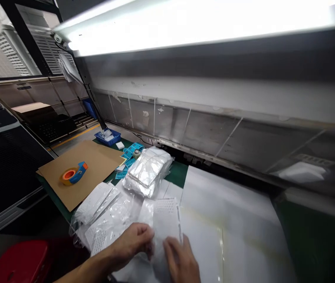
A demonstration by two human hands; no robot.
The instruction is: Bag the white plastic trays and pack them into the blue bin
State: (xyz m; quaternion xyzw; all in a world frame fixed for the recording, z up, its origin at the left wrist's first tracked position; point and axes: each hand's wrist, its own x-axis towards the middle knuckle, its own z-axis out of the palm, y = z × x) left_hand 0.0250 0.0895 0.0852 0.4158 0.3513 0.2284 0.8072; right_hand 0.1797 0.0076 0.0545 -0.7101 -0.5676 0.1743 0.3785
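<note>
In the head view a flat white sheet with rows of small marks (166, 214) lies in front of me. My right hand (183, 261) grips its lower part, fingers curled over it. To its left, my left hand (135, 241) is closed in a pinch at what appears to be the edge of a clear plastic bag (147, 212); the fingertips are partly hidden. Beside my left forearm are several bagged white sheets (96, 200), loosely overlapping. Just beyond my hands rests a stack of clear plastic bags (151, 167).
Brown cardboard (96, 157) at left carries an orange and blue tape dispenser (73, 173). Behind are blue cards (130, 153) and a blue bin (107, 136). White paper (232, 220) covers the right side. A lamp (199, 23) hangs overhead; a red stool (20, 261) stands lower left.
</note>
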